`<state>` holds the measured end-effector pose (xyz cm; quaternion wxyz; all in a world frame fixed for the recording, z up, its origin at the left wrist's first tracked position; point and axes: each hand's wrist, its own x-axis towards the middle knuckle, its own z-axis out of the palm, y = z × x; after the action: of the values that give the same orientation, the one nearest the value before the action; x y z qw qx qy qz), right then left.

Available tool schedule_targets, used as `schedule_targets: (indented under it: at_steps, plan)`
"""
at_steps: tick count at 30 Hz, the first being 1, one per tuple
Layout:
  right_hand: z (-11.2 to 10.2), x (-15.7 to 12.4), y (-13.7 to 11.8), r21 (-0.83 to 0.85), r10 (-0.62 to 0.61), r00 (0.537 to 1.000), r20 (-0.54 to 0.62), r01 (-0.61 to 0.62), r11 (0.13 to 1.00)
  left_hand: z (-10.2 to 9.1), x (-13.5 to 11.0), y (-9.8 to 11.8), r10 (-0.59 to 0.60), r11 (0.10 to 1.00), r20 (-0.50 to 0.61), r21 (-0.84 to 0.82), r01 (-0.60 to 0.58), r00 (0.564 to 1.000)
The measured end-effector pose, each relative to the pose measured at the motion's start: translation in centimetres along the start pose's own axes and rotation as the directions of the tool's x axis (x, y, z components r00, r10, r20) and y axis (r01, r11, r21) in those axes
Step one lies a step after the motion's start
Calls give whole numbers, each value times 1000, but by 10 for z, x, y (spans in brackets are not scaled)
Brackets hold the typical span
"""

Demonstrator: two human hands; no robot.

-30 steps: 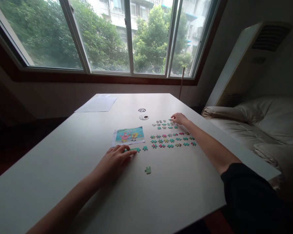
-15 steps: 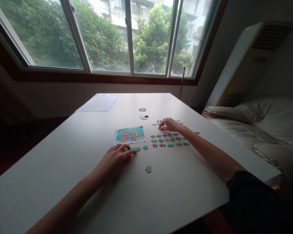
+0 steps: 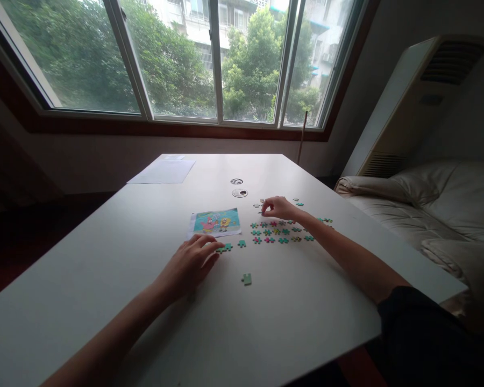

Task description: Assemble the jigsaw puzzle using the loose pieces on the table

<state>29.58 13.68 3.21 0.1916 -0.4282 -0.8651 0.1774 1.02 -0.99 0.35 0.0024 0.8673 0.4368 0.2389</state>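
My left hand [image 3: 196, 258] rests over the left end of a short strip of joined teal puzzle pieces [image 3: 226, 248], its fingers spread and partly hiding the strip. Just right of the strip lies a single teal puzzle piece [image 3: 242, 243]. A green puzzle piece [image 3: 247, 279] sits alone nearer to me. Over the back rows of loose puzzle pieces [image 3: 283, 240], my right hand [image 3: 279, 207] pinches a small puzzle piece [image 3: 263, 213] between thumb and fingertips. Behind my left hand is a picture card [image 3: 218, 221] with cartoon figures on teal.
Everything lies on a white table [image 3: 306, 301]. Sheets of paper [image 3: 161, 171] are at its far left corner. Two round fittings [image 3: 240, 193] are set in the tabletop behind the puzzle. A pale sofa [image 3: 387, 209] stands at the right, a window [image 3: 177, 64] beyond the table.
My right hand has pulled slightly toward its pinch, with a puzzle piece now tilted up in its fingertips. My left thumb has drawn back from the strip, showing more of it.
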Motion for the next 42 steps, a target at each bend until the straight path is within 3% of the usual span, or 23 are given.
schedule_targets:
  at_steps: [5,8,10,19,23,26,29,33,36,40,42]
  plan:
    - [12,-21,-44,167,-133,990,48,123,978,-5,5,11,-97,974,-94,-213,75,991]
    - [20,-34,-74,334,-302,947,106,253,908,-9,8,19,-201,938,-76,-303,170,977]
    - [24,-41,-89,376,-353,930,100,293,879,-11,10,25,-255,911,-38,-345,227,966]
    - [35,-48,-109,451,-267,961,74,207,868,-10,14,34,-295,810,72,-509,290,953]
    - [41,-50,-108,415,-238,968,-75,248,875,-11,16,36,-363,701,120,-618,356,924]
    - [46,-52,-106,306,-218,944,-249,290,907,-12,16,36,-500,546,129,-721,427,857]
    - [50,-55,-106,186,-257,911,-323,328,926,-11,16,36,-567,475,129,-756,451,814]
    - [53,-56,-107,55,-317,873,-371,362,931,-9,15,37,-563,470,132,-761,447,816]
    - [51,-56,-103,-36,-392,813,-431,418,908,-10,16,35,-557,483,126,-755,444,821]
    - [47,-54,-94,-106,-437,747,-501,448,888,-9,14,22,-475,703,22,-591,394,880]
    - [45,-53,-90,-127,-454,724,-519,460,879,-7,12,14,-452,755,1,-532,383,892]
